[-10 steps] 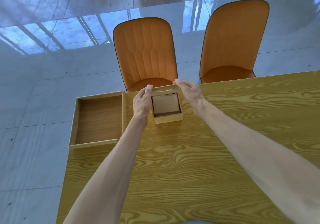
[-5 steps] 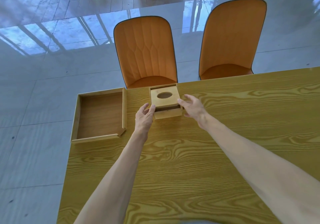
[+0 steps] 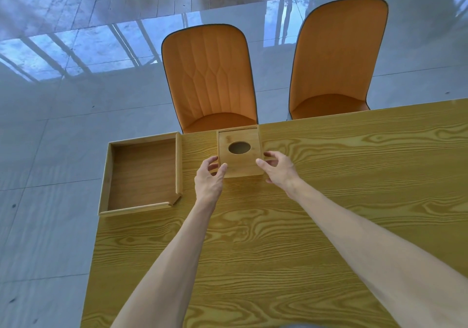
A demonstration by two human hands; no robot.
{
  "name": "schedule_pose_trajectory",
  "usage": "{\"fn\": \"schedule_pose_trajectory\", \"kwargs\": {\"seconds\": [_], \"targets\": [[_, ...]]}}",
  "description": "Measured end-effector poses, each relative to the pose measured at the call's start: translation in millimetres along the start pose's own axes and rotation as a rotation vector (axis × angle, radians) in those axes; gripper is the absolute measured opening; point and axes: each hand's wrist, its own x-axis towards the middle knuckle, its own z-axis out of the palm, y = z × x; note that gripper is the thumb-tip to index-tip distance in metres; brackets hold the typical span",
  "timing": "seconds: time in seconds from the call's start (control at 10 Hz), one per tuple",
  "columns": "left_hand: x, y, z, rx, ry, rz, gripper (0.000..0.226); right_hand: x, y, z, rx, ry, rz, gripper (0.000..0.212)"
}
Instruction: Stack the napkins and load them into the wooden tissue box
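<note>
The wooden tissue box (image 3: 259,135) stands at the table's far edge, its flat lid (image 3: 243,163) with an oval hole (image 3: 239,148) lying over the whole top. My left hand (image 3: 209,180) pinches the lid's near-left corner between thumb and fingers. At the near-right corner my right hand (image 3: 278,169) grips it, thumb on top. The napkins are hidden inside the box; only darkness shows through the hole.
An empty shallow wooden tray (image 3: 141,206) sits left of the box at the table's left corner. Two orange chairs (image 3: 210,79) (image 3: 336,56) stand beyond the far edge. The yellow wood-grain table (image 3: 278,239) stretches toward me; grey tiled floor lies to the left.
One second ago the box was open with the napkins showing. Both hands have drawn the lid toward me over the opening, and it now covers the box fully.
</note>
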Motion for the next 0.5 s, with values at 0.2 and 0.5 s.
{"fn": "schedule_pose_trajectory", "kwargs": {"seconds": [0.2, 0.5], "targets": [[1.6, 6.9, -7.8, 0.184, -0.036, 0.042, 0.044, 0.2, -3.6, -2.2, -0.097, -0.014, -0.013, 0.051], [-5.9, 30.8, -31.5, 0.650, -0.303, -0.028, 0.056, -16.0, -46.3, -20.6, -0.600, -0.103, -0.047, 0.047]]}}
